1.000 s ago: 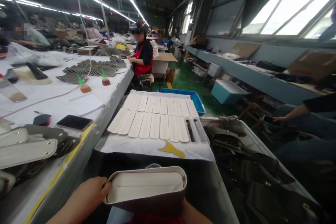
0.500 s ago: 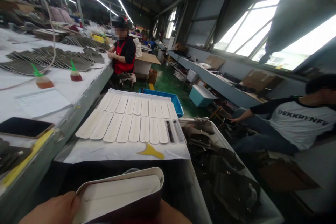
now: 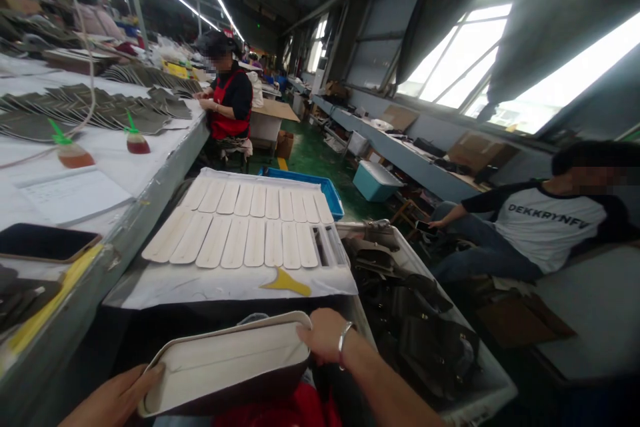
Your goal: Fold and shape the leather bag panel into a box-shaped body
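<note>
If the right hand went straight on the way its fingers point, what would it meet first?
The right hand points left along the white-lined leather piece that it already grips at one end; going on, it would probably slide along that lining toward the left hand.

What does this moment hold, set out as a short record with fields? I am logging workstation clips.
left hand: grips the left end of the folded cream panel
right hand: holds the panel's right end; bracelet on the wrist
ahead: cream strips in two rows on a white sheet, yellow scraper at its near edge
left: long table with two glue bottles and a phone
right: bin of dark leather parts
people: one seated at the table in a red apron, one seated at right
</note>
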A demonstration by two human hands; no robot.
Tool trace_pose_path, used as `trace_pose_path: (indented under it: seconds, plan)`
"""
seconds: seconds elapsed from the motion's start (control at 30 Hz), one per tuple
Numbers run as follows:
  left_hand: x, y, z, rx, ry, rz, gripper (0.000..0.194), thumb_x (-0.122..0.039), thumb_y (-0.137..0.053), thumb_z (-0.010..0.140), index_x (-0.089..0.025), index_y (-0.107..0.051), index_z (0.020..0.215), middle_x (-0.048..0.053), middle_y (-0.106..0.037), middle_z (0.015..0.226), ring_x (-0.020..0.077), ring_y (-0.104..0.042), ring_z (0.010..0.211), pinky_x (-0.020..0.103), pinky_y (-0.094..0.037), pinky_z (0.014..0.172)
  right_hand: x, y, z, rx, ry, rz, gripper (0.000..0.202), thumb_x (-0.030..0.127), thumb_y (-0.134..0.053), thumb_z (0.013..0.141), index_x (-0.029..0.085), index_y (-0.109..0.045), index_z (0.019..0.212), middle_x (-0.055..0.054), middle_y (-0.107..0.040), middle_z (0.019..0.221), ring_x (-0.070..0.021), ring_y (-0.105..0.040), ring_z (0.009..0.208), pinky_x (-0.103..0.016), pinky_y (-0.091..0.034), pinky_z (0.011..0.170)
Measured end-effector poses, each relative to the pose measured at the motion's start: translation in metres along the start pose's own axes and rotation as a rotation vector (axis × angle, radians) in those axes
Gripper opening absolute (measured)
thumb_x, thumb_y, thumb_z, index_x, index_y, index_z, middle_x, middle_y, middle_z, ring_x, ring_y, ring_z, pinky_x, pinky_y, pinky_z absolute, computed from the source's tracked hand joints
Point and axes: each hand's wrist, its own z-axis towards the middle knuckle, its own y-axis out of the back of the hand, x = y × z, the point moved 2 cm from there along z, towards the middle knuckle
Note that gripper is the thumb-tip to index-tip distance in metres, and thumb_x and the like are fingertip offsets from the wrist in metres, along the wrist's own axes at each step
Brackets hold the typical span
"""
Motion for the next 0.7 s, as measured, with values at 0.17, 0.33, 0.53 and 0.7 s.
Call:
trace_pose_path:
  seconds: [0.17,0.33,0.53,0.7]
  plan:
    - [-0.013,0.006,-0.012,0.160,0.149,-0.173,0.052,-0.062,-0.027,0.079,-0.016,-0.051,0.083,0.007,-0.056,0.070,0.0219,-0.058,0.066,0.027,-0.046,0.049,0.011,-0.027,-0.003,-0.035,0.077,-0.262,0.036,0.017,-0.033,0.089,0.001,-0.065,0.092,-0.024,-0.066,0.094,-0.0360,-0.063,0.093,-0.047,-0.051,0.080]
    - [-0.049,0.030,-0.021,0.084,-0.037,0.163,0.036,-0.041,-0.027,0.082,-0.015,-0.048,0.068,0.011,-0.056,0.072,0.0198,-0.058,0.061,0.027,-0.043,0.052,0.017,-0.028,-0.011,-0.250,0.026,-0.300,0.042,0.032,-0.030,0.095,0.006,-0.058,0.113,-0.019,-0.064,0.100,-0.0330,-0.062,0.094,-0.050,-0.049,0.082]
    - [-0.068,0.037,-0.026,0.025,-0.062,0.478,0.041,-0.030,-0.024,0.085,-0.013,-0.060,0.075,0.015,-0.065,0.085,0.0237,-0.062,0.079,0.031,-0.045,0.068,0.111,-0.044,-0.009,-0.216,0.682,-0.212,0.038,0.028,-0.045,0.090,0.023,-0.049,0.127,-0.009,-0.057,0.113,-0.0245,-0.057,0.100,-0.041,-0.049,0.087]
    - [-0.074,0.030,-0.027,-0.006,-0.037,0.607,0.044,-0.029,-0.022,0.087,-0.013,-0.062,0.082,0.016,-0.066,0.092,0.0317,-0.062,0.090,0.043,-0.045,0.080,0.140,-0.066,0.004,-0.058,0.639,-0.143,0.058,0.029,-0.062,0.076,0.018,-0.045,0.130,-0.015,-0.056,0.114,-0.0299,-0.059,0.097,-0.044,-0.050,0.084]
